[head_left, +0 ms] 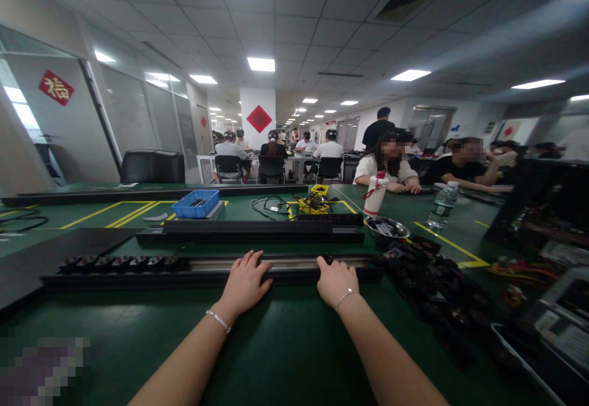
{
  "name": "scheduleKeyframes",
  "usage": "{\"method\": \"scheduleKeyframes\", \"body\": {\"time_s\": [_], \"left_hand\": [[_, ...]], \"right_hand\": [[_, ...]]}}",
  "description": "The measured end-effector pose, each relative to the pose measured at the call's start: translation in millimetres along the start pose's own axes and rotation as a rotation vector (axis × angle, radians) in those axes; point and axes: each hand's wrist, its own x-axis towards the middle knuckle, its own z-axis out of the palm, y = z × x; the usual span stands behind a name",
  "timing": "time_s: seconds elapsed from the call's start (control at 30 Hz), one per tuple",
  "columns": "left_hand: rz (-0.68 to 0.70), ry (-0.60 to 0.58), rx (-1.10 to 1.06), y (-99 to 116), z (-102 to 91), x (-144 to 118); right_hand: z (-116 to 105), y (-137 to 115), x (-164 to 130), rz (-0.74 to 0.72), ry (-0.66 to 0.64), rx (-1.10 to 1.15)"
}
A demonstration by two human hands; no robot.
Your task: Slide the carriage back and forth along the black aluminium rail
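Black long rail with silvery channel, clips clustered far left; left hand flat atop, right hand pinching one small black clip.

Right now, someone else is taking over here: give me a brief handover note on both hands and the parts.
Left hand: open, fingers spread, resting on the long black rail at the near table edge.
Right hand: loosely curled on the same rail, fingertips at a small black part.
Done: a row of black parts sits on the rail's left end.
Left: the rail's middle and right stretch show bare metal; a heap of loose black parts lies to the right on the green table.
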Motion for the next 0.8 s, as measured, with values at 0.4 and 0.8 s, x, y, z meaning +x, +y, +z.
{"method": "scheduleKeyframes", "body": {"time_s": [0.4,0.8], "left_hand": [[0.005,-0.001,0.014,0.2,-0.1,-0.3],[0.009,0.013,0.02,-0.1,2.1,-0.1]], "right_hand": [[-5.5,4.3,0.2,0.027,-0.049,0.005],[-12.4,9.7,-0.9,0.098,-0.112,-0.015]]}}
